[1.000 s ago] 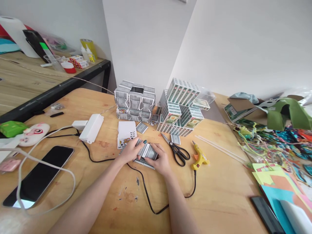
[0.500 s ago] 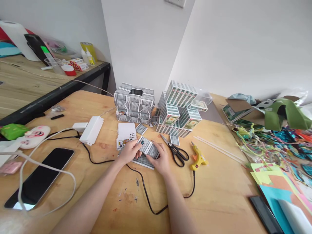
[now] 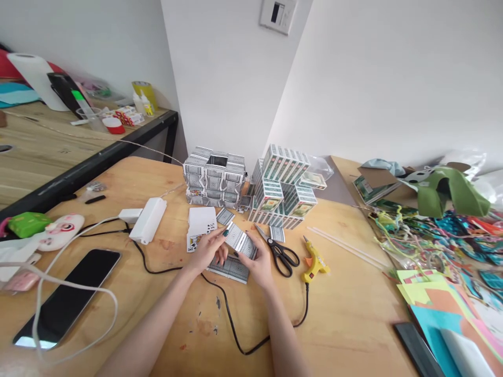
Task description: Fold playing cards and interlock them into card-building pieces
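Observation:
Two patterned playing cards, joined side by side and slightly bent at the seam, are held tilted between my hands. My left hand has its thumb at their left edge, with the other fingers curled below. My right hand grips the right end between thumb and fingers. Beneath lies another strip of joined cards on the table. Loose face-up cards lie just beyond my left hand, and a face-down card sits near them. Black-handled scissors rest right of my right hand.
A yellow glue gun lies right, its black cord looping under my right arm. Behind stand a folded-card structure and stacked card boxes. A white power adapter and phone lie left; colourful craft scraps lie right.
The view has tilted up a little, so everything sits lower. My left thumb has shifted toward the cards' left edge, uncovering more of their surface. The right hand keeps its grip.

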Demonstrator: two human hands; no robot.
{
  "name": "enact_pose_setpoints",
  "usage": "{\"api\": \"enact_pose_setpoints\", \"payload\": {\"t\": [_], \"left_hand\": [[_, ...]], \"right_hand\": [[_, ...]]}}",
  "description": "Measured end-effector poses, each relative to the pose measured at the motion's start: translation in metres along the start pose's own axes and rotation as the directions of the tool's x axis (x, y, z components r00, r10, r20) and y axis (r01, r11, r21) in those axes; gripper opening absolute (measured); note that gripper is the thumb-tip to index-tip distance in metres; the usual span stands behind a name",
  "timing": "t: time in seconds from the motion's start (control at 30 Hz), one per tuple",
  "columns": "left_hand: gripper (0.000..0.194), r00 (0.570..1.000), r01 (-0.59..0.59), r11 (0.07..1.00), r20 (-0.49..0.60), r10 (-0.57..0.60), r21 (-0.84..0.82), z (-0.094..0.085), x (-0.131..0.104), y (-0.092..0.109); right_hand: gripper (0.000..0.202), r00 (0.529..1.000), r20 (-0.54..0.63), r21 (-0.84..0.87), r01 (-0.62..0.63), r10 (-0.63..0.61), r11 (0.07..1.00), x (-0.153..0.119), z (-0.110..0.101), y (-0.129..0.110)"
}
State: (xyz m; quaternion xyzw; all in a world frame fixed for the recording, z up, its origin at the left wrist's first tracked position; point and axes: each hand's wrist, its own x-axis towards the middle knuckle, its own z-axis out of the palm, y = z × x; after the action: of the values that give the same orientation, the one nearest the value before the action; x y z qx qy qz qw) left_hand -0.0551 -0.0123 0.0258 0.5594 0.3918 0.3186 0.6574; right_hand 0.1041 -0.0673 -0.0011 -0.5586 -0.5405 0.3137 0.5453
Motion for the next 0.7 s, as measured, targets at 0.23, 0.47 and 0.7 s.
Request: {"api": "enact_pose_setpoints", "payload": {"t": [0.23,0.47,0.7], "left_hand": [[0.026,0.918,-0.339,0.882,-0.088,0.386,0.328,0.002,0.012,0.012],[0.035,0.95,-0.146,0.839,-0.164,0.267,0.524,0.01,0.011,0.01],[0.026,0.974,-0.036,0.963,-0.204,0.094,0.268,0.021,0.006,0.01]], "right_hand": [[0.047,0.92,0.245,0.237,-0.363,0.306,0.901,0.001,-0.012,-0.014],[0.043,0.895,0.202,0.324,-0.443,0.397,0.836,0.0,-0.008,-0.022],[0.036,0.95,0.049,0.331,-0.308,0.31,0.892,0.003,-0.004,-0.019]]}}
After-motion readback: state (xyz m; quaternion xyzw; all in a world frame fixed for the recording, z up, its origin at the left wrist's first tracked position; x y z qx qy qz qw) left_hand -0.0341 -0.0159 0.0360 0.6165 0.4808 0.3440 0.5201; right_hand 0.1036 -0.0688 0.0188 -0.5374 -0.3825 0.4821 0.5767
